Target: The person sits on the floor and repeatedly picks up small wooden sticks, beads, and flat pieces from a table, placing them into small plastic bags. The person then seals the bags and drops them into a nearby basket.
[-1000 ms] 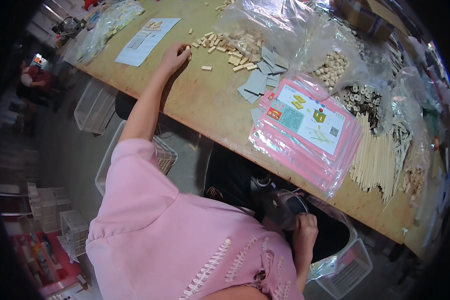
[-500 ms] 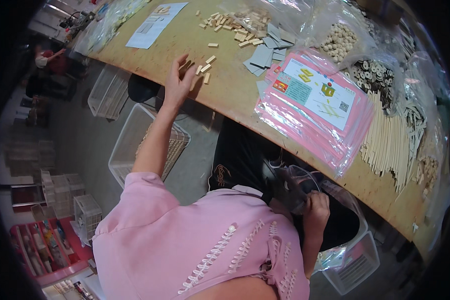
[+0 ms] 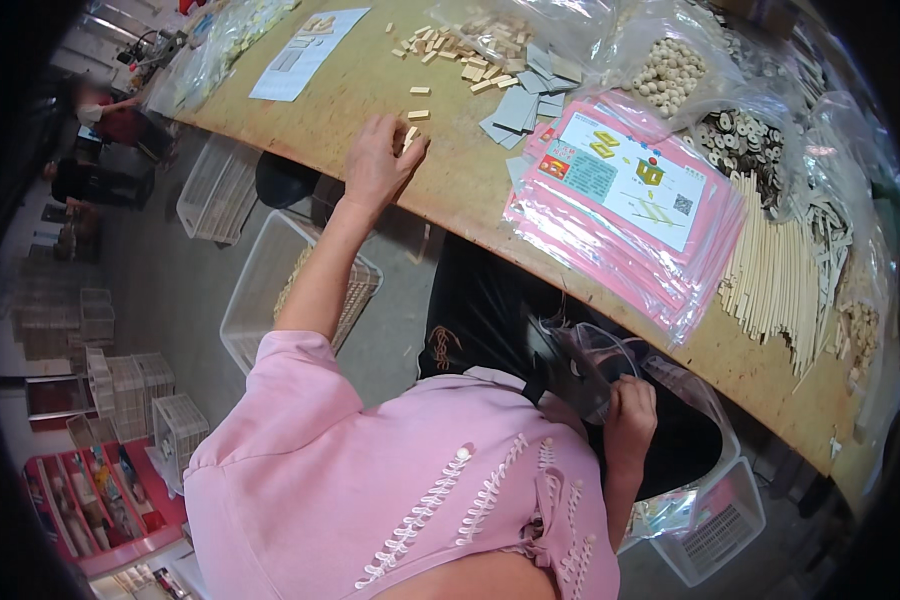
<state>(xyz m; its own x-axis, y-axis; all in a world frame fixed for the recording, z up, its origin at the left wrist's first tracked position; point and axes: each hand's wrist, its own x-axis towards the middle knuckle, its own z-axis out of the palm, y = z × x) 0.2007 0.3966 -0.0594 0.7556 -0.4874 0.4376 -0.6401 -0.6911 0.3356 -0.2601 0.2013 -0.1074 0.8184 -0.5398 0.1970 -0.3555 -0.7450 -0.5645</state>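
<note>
At the table's near edge, my left hand (image 3: 378,165) has its thumb and fingers curled round a small wooden block (image 3: 410,136); other blocks may be hidden under the palm. Just beyond its fingertips lie two more loose blocks, one a pale wooden block (image 3: 418,115). Down by my lap, my right hand (image 3: 630,412) is closed on the edge of a clear plastic bag (image 3: 592,385). The bag hangs over my dark trousers, and what it holds is hard to make out.
On the table (image 3: 320,130) are a block pile (image 3: 440,45), grey cards (image 3: 516,108), pink bagged sheets (image 3: 610,190), wooden beads (image 3: 666,75), dark-and-pale rings (image 3: 735,145), thin sticks (image 3: 765,275) and an instruction sheet (image 3: 305,55). White crates (image 3: 245,320) stand below. People are at far left.
My left hand has moved slightly right and its fingers have closed in on the nearby blocks. The right hand stays on the plastic bag, nearly still.
</note>
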